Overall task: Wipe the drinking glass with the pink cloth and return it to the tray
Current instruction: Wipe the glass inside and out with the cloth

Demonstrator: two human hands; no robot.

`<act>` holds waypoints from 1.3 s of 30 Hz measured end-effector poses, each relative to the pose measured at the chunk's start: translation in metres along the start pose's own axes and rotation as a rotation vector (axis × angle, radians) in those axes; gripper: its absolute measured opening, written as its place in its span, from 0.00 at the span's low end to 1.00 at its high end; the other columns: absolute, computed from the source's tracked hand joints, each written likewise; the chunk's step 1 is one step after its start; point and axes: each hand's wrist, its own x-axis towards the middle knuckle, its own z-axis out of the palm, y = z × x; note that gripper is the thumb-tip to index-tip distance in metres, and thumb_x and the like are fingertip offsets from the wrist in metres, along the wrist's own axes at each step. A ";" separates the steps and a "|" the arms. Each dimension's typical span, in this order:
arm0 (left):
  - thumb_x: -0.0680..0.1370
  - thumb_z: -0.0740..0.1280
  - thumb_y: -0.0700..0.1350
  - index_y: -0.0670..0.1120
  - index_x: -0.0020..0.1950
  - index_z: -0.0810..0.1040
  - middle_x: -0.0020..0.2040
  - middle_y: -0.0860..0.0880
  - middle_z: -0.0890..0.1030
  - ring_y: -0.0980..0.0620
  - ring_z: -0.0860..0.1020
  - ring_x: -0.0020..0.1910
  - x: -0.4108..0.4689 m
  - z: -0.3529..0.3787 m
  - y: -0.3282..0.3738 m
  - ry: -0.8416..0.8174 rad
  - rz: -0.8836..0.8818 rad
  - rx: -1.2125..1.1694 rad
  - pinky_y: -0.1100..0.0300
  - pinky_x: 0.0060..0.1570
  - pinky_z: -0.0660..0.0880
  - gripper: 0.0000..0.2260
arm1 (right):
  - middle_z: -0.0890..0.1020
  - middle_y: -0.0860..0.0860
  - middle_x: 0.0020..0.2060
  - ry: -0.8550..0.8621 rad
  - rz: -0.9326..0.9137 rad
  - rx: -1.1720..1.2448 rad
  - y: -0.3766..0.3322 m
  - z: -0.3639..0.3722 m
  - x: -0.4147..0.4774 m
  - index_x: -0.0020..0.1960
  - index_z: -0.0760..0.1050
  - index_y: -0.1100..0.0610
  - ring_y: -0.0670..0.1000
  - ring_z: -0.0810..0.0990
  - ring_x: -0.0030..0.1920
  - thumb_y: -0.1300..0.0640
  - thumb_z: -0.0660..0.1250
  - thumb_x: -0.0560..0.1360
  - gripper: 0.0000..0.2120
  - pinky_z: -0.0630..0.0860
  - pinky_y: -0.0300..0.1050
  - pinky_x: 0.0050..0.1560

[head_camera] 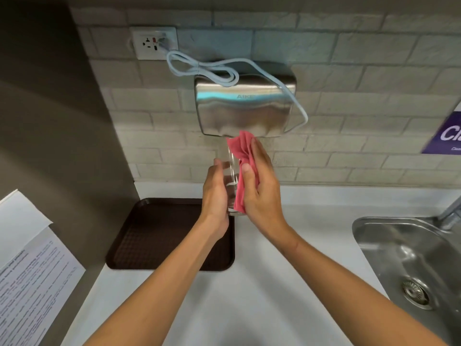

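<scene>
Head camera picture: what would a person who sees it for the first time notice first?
First the two hands in the middle: the left hand holds a clear drinking glass upright while the right hand presses a pink cloth against its side. Just behind them a shiny steel hand dryer hangs on the brick wall. Below the left forearm a dark brown tray lies on the white counter, with a steel sink at the right.

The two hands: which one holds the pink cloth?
The right hand presses the pink cloth against the glass; the left hand grips the glass bare.
</scene>
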 end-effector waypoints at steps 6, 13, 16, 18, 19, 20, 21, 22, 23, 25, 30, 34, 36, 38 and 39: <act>0.83 0.54 0.69 0.53 0.69 0.78 0.63 0.48 0.85 0.48 0.83 0.64 0.006 0.002 0.013 0.043 0.061 0.078 0.45 0.67 0.79 0.27 | 0.59 0.50 0.84 -0.039 0.012 -0.045 -0.002 0.010 -0.014 0.84 0.56 0.57 0.46 0.54 0.84 0.57 0.54 0.87 0.25 0.55 0.45 0.84; 0.85 0.54 0.67 0.57 0.73 0.79 0.67 0.51 0.85 0.51 0.82 0.66 0.003 -0.001 0.012 -0.003 0.049 0.105 0.45 0.68 0.79 0.25 | 0.60 0.52 0.84 -0.048 0.018 -0.073 -0.003 0.008 0.001 0.83 0.56 0.58 0.46 0.54 0.84 0.56 0.53 0.87 0.26 0.55 0.45 0.84; 0.85 0.54 0.68 0.57 0.72 0.80 0.64 0.51 0.87 0.53 0.85 0.63 0.005 0.000 0.012 -0.040 0.066 0.127 0.52 0.63 0.81 0.25 | 0.58 0.51 0.84 -0.029 0.000 -0.103 -0.007 0.012 -0.001 0.83 0.55 0.57 0.45 0.52 0.84 0.59 0.54 0.87 0.25 0.54 0.47 0.85; 0.85 0.53 0.68 0.54 0.68 0.83 0.59 0.49 0.89 0.52 0.87 0.59 0.005 -0.002 0.015 -0.024 0.057 0.108 0.54 0.59 0.82 0.27 | 0.58 0.50 0.84 -0.041 -0.030 -0.130 -0.005 0.014 -0.014 0.83 0.56 0.55 0.42 0.51 0.84 0.61 0.55 0.87 0.25 0.53 0.44 0.84; 0.84 0.53 0.69 0.52 0.65 0.85 0.57 0.47 0.90 0.50 0.88 0.58 0.006 -0.004 0.015 -0.023 0.048 0.095 0.53 0.60 0.81 0.29 | 0.58 0.50 0.84 -0.053 -0.046 -0.139 -0.003 0.014 -0.022 0.83 0.56 0.55 0.41 0.51 0.84 0.62 0.56 0.87 0.25 0.53 0.43 0.84; 0.84 0.53 0.70 0.51 0.63 0.85 0.57 0.45 0.90 0.49 0.88 0.58 0.008 -0.007 0.013 -0.030 0.041 0.085 0.51 0.62 0.81 0.30 | 0.58 0.51 0.84 -0.067 -0.067 -0.150 0.001 0.014 -0.030 0.82 0.57 0.56 0.42 0.52 0.84 0.62 0.56 0.87 0.25 0.55 0.44 0.84; 0.84 0.52 0.70 0.53 0.61 0.85 0.57 0.45 0.89 0.48 0.87 0.59 0.007 -0.007 0.014 -0.028 0.054 0.078 0.50 0.65 0.80 0.29 | 0.58 0.51 0.84 -0.082 -0.098 -0.168 0.005 0.013 -0.037 0.82 0.59 0.57 0.44 0.54 0.84 0.63 0.57 0.87 0.24 0.57 0.47 0.84; 0.84 0.52 0.69 0.56 0.59 0.84 0.56 0.46 0.89 0.49 0.86 0.59 0.007 -0.009 0.013 -0.016 0.064 0.074 0.50 0.65 0.80 0.26 | 0.58 0.52 0.83 -0.098 -0.133 -0.195 0.009 0.011 -0.043 0.82 0.60 0.59 0.47 0.55 0.84 0.63 0.58 0.86 0.24 0.59 0.50 0.83; 0.85 0.51 0.68 0.59 0.57 0.82 0.56 0.48 0.89 0.50 0.86 0.59 0.006 -0.009 0.012 -0.004 0.068 0.074 0.51 0.65 0.79 0.23 | 0.58 0.53 0.83 -0.121 -0.172 -0.232 0.011 0.009 -0.045 0.81 0.61 0.60 0.50 0.56 0.84 0.62 0.58 0.86 0.24 0.61 0.53 0.83; 0.85 0.51 0.69 0.61 0.62 0.82 0.59 0.50 0.88 0.51 0.84 0.63 0.005 -0.010 0.007 -0.005 0.077 0.094 0.49 0.70 0.77 0.23 | 0.58 0.53 0.83 -0.172 -0.210 -0.305 0.007 0.003 -0.037 0.81 0.62 0.62 0.50 0.55 0.84 0.58 0.55 0.87 0.23 0.60 0.55 0.83; 0.77 0.54 0.77 0.61 0.74 0.78 0.69 0.52 0.84 0.52 0.82 0.69 0.000 -0.006 -0.001 -0.045 0.108 0.079 0.43 0.71 0.78 0.33 | 0.59 0.56 0.83 -0.122 -0.156 -0.343 -0.009 -0.002 0.003 0.81 0.62 0.61 0.50 0.52 0.84 0.56 0.53 0.87 0.24 0.56 0.52 0.84; 0.81 0.55 0.73 0.61 0.74 0.78 0.68 0.53 0.85 0.54 0.82 0.68 0.000 -0.008 0.003 -0.035 0.125 0.089 0.45 0.74 0.76 0.29 | 0.61 0.58 0.82 -0.137 -0.300 -0.413 -0.001 -0.002 -0.020 0.80 0.64 0.64 0.55 0.54 0.85 0.59 0.55 0.86 0.23 0.59 0.59 0.83; 0.79 0.54 0.75 0.63 0.76 0.75 0.73 0.50 0.82 0.50 0.80 0.71 0.003 -0.013 0.006 -0.037 0.102 0.062 0.45 0.75 0.74 0.31 | 0.63 0.59 0.81 -0.186 -0.440 -0.485 0.013 -0.001 -0.043 0.79 0.65 0.65 0.57 0.54 0.85 0.61 0.56 0.86 0.22 0.61 0.63 0.81; 0.75 0.53 0.76 0.62 0.76 0.74 0.74 0.46 0.80 0.47 0.80 0.72 0.004 -0.015 0.008 -0.045 0.105 0.018 0.45 0.74 0.75 0.35 | 0.65 0.59 0.80 -0.208 -0.485 -0.521 0.021 -0.002 -0.051 0.78 0.65 0.66 0.61 0.57 0.84 0.59 0.54 0.87 0.22 0.64 0.64 0.79; 0.74 0.53 0.75 0.61 0.76 0.75 0.73 0.46 0.81 0.47 0.81 0.71 0.003 -0.014 0.009 -0.056 0.110 0.005 0.45 0.74 0.75 0.35 | 0.66 0.59 0.80 -0.204 -0.489 -0.524 0.019 -0.003 -0.047 0.78 0.66 0.65 0.62 0.57 0.83 0.59 0.54 0.87 0.22 0.64 0.64 0.79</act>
